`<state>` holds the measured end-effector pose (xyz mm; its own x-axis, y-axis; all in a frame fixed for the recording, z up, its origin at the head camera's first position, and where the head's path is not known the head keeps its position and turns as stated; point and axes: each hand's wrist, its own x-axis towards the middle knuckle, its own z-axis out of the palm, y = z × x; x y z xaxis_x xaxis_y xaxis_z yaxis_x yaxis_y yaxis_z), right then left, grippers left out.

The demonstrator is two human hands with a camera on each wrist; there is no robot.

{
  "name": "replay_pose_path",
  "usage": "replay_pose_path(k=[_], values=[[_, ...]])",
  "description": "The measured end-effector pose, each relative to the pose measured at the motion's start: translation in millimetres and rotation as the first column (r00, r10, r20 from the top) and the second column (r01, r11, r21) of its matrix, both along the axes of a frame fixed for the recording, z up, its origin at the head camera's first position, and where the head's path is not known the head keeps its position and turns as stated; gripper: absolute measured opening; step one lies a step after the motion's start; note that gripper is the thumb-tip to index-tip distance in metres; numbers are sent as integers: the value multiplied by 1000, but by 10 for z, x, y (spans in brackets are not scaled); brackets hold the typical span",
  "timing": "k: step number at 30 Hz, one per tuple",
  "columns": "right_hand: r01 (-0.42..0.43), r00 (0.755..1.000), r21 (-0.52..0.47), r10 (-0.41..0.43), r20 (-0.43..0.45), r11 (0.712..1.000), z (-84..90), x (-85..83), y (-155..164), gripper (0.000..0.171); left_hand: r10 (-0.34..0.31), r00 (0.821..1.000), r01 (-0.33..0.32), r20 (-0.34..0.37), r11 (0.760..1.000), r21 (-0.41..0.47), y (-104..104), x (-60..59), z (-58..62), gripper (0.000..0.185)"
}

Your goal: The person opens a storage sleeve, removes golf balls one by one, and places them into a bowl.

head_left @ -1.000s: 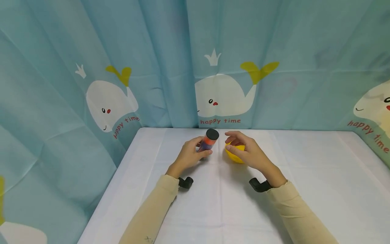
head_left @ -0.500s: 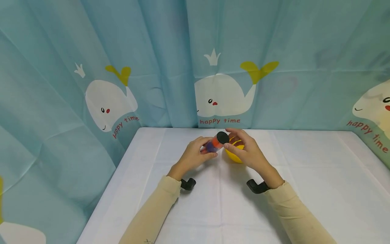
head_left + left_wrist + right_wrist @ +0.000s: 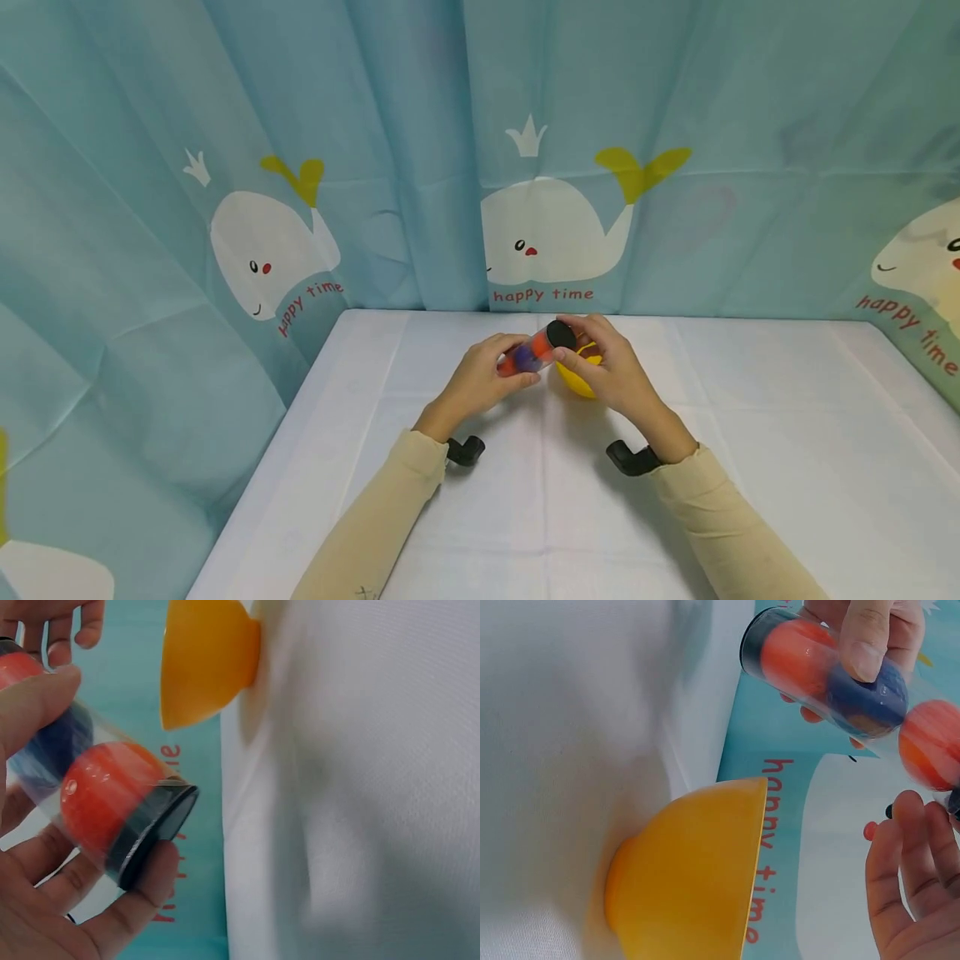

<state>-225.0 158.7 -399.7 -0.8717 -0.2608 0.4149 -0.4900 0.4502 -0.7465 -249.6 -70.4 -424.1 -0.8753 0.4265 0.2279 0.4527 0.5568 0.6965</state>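
Head view: clear tube [image 3: 534, 353] of orange and blue balls, gripped by left hand [image 3: 480, 383], tilted over yellow bowl [image 3: 577, 381]; right hand [image 3: 611, 367] fingers pinching black cap [image 3: 560, 334], apparently for opening.

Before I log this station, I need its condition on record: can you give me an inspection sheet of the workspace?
Surface: white tablecloth, creased.
Job's things: clear tube of orange and blue balls, black caps at both ends, tilted over yellow bowl.
Clutter: nothing seen.
Grippers: left hand grips the tube; right hand has its fingers at the tube's far cap.
Cables: nothing seen.
Surroundings: blue whale-print curtain on all sides.
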Motion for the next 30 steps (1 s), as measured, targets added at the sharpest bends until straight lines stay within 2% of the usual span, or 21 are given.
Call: replay_pose_path(k=[6, 12, 19, 30], values=[[40, 998, -17, -41, -48, 999, 14, -1, -8, 41, 17, 999, -16, -27, 999, 36, 32, -1, -22, 58], [63, 994, -42, -66, -85, 997, 21, 0, -26, 41, 11, 1000, -12, 14, 991, 134, 28, -12, -46, 58], [59, 993, -51, -63, -100, 997, 16, 7, -22, 40, -10, 999, -1, 50, 978, 207, 0, -16, -43, 56], [25, 989, -42, -30, -143, 999, 5, -9, 20, 37, -28, 998, 15, 57, 977, 211, -36, -17, 0, 57]])
